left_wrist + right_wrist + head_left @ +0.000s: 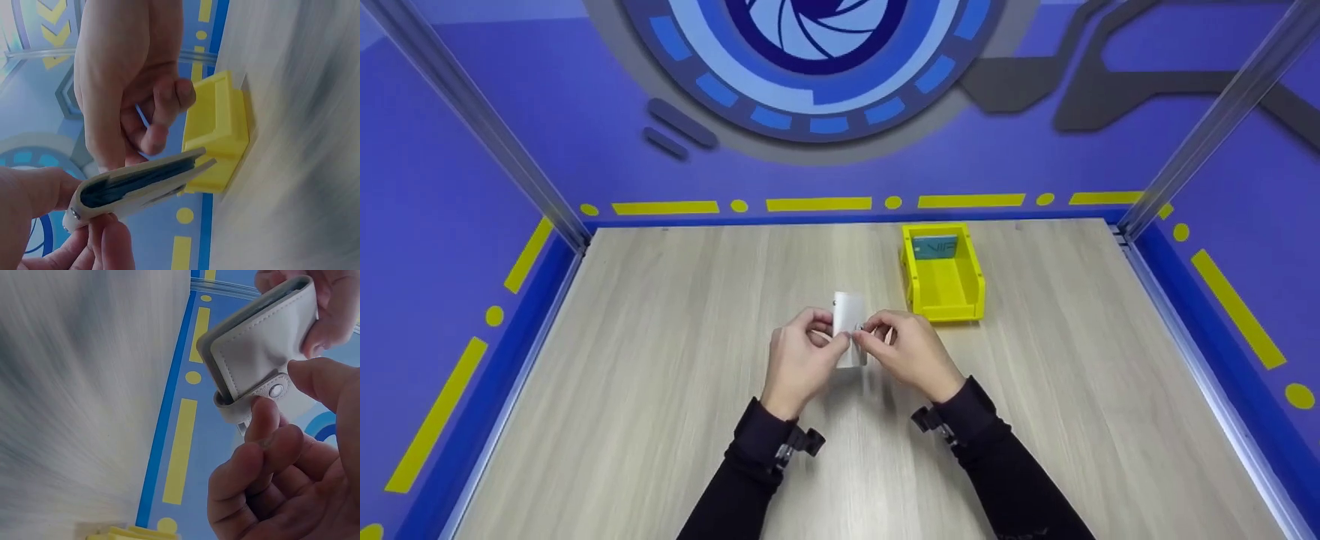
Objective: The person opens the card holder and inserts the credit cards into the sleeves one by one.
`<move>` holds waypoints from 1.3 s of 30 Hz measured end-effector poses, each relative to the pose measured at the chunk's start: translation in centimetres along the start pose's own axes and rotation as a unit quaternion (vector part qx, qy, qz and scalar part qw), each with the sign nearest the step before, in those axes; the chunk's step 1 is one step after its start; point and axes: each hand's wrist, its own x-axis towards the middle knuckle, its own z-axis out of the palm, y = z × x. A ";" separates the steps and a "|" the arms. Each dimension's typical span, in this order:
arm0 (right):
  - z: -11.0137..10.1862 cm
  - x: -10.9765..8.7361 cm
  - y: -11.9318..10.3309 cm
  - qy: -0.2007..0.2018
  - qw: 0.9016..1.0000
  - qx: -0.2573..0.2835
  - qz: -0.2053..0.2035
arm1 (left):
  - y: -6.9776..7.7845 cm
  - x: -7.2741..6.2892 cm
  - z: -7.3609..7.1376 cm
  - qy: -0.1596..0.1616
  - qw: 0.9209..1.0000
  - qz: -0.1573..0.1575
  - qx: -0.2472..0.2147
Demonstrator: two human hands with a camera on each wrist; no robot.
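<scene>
A small white stitched card wallet (850,311) is held up over the middle of the table, edge-on in the left wrist view, where dark blue sleeves show inside. My left hand (802,356) pinches its spine side between thumb and fingers. At the opposite side, my right hand (915,352) pinches the short closing strap (250,404), index finger by its lower edge and thumb close to the round metal snap (275,391). That strap lies across the front cover in the right wrist view.
Behind my right hand stands a yellow bin (945,289) with a teal card (934,247) leaning inside at its far end. Blue panels (885,176) wall the wooden table (660,375) at the back and both sides.
</scene>
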 end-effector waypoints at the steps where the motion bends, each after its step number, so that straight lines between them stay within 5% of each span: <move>1: 0.0 0.0 0.0 0.001 1.000 0.001 0.001 | 0.0 -0.1 0.2 0.000 1.000 -0.001 -0.003; 13: 1.0 -0.1 0.2 0.045 0.998 -0.027 -0.026 | 0.3 -0.7 1.8 0.016 1.000 0.012 -0.004; 21: 1.3 -0.1 0.4 0.046 0.997 -0.039 -0.046 | -0.4 -0.4 1.6 0.008 1.000 -0.007 -0.022; 39: -1.4 0.4 2.1 0.026 0.999 0.003 0.044 | -1.2 0.8 0.2 -0.013 0.997 -0.032 -0.073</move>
